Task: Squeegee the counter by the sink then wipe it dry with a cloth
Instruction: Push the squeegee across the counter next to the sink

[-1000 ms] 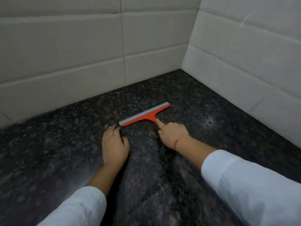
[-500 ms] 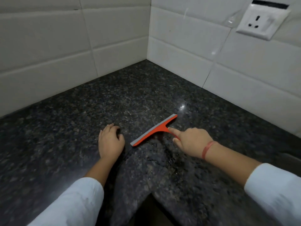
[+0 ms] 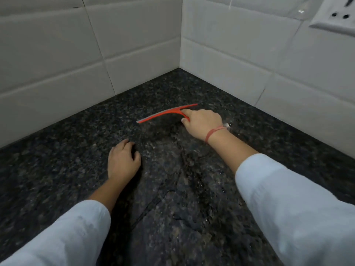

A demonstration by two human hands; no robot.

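An orange squeegee (image 3: 163, 114) with a grey blade lies across the dark speckled granite counter (image 3: 57, 169), its blade running from lower left to upper right. My right hand (image 3: 201, 121) grips its short handle, which the fingers hide. A red band circles that wrist. Palm down on the counter, my left hand (image 3: 123, 160) rests to the lower left of the squeegee with its fingers slightly curled and nothing in it. Wet streaks and droplets (image 3: 192, 189) show on the counter between my arms. No cloth and no sink are in view.
White tiled walls (image 3: 134, 45) meet in a corner (image 3: 180, 66) behind the squeegee. A white wall socket (image 3: 336, 16) sits at the upper right. The counter stretches left and right of my arms.
My right hand has pushed the squeegee farther from me, towards the corner, and its blade has turned flatter. My left hand has stayed in place on the counter.
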